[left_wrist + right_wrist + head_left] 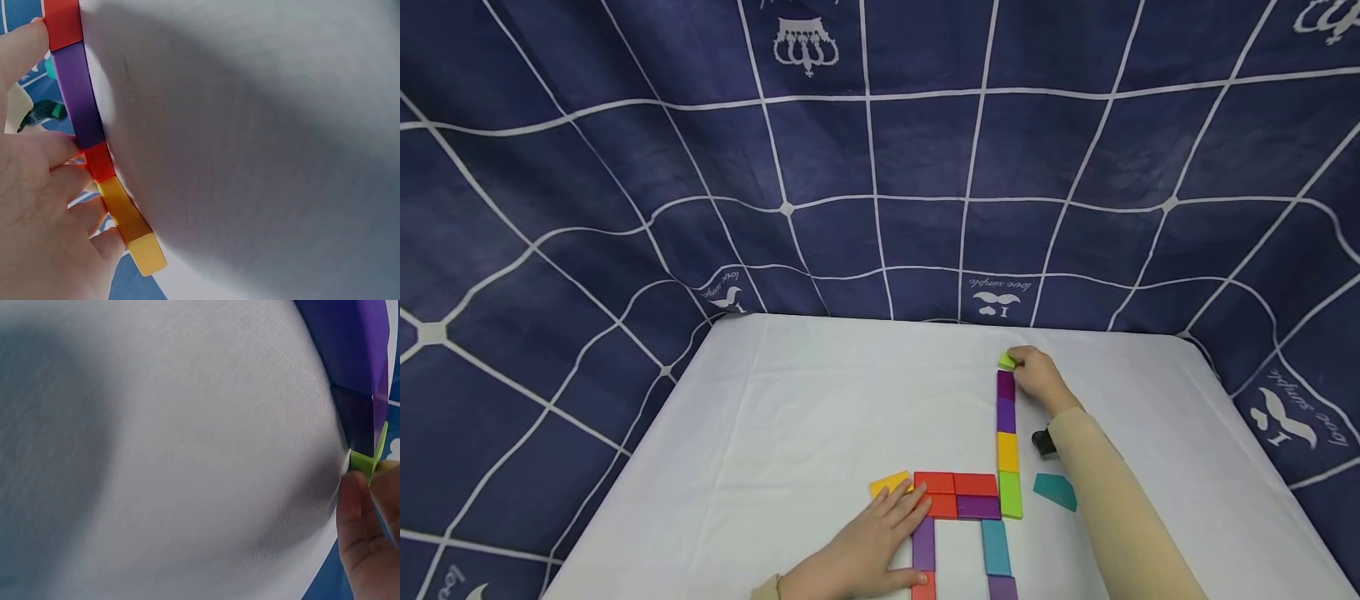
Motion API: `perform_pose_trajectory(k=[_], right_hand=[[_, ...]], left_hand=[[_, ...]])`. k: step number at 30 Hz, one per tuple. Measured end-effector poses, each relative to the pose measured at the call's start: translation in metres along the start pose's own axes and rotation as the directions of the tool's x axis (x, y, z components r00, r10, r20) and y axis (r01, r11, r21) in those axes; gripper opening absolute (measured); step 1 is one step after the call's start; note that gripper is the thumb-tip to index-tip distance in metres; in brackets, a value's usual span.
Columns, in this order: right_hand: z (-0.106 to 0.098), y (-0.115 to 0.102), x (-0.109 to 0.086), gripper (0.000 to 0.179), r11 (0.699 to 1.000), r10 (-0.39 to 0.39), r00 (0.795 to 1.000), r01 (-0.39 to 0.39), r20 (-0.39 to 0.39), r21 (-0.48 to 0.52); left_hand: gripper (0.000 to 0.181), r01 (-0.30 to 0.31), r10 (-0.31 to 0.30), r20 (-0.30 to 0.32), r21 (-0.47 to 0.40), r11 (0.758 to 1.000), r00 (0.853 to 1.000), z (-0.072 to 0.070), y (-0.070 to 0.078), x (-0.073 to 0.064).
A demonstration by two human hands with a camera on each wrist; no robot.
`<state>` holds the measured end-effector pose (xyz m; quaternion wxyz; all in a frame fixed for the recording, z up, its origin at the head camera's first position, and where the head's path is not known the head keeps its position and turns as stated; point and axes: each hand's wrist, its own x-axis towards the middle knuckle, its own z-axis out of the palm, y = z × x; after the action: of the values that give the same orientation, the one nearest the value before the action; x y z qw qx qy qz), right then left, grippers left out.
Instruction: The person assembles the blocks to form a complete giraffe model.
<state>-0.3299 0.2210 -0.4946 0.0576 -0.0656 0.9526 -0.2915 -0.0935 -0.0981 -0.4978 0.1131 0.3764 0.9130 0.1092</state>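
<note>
My right hand (pixel 1041 382) pinches a small lime-green block (pixel 1005 361) at the far end of a column of blocks. Below it in that column come a dark purple block (pixel 1006 385), a violet block (pixel 1006 415), a yellow-orange block (pixel 1007 452) and a longer lime block (pixel 1011 495). The right wrist view shows the green piece (pixel 361 461) between thumb and finger, right at the dark purple block's end. With fingers spread, my left hand (pixel 861 542) rests along the red blocks (pixel 934 482) and a tilted yellow block (pixel 889 482). Its thumb touches a lower red block (pixel 923 587).
A purple block (pixel 978 507) joins the red rows to the column. Below stand a light purple block (pixel 923 543) and a blue block (pixel 996 547). Right of the column lie a teal block (pixel 1056 491) and a black object (pixel 1043 442), partly behind the right sleeve. A blue curtain (pixel 925 167) hangs behind the white table (pixel 790 417).
</note>
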Motion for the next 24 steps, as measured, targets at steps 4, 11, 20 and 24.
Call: perform_pose_trajectory(k=[4, 11, 20, 24], right_hand=[[-0.0004, 0.0001, -0.0016, 0.056, 0.999, -0.032, 0.999, 0.033, 0.02, -0.013], [-0.0002, 0.0009, -0.0029, 0.042, 0.999, -0.04, 0.999, 0.041, 0.036, -0.021], [0.0001, -0.0019, -0.0061, 0.047, 0.99, -0.114, 0.989, 0.121, 0.099, -0.066], [0.0003, -0.0034, -0.0081, 0.048, 0.987, -0.128, 0.986, 0.137, 0.104, -0.081]], left_hand=[[0.085, -0.004, 0.004, -0.02, 0.001, 1.0, 1.0, 0.0006, -0.0001, -0.001], [0.085, -0.02, 0.021, -0.035, 0.015, 1.0, 0.999, 0.002, -0.001, -0.0015], [0.085, -0.009, 0.009, -0.023, -0.009, 1.0, 1.0, 0.0007, -0.001, -0.0012], [0.085, -0.005, 0.005, -0.024, -0.011, 1.0, 1.0, 0.0003, 0.0003, -0.0016]])
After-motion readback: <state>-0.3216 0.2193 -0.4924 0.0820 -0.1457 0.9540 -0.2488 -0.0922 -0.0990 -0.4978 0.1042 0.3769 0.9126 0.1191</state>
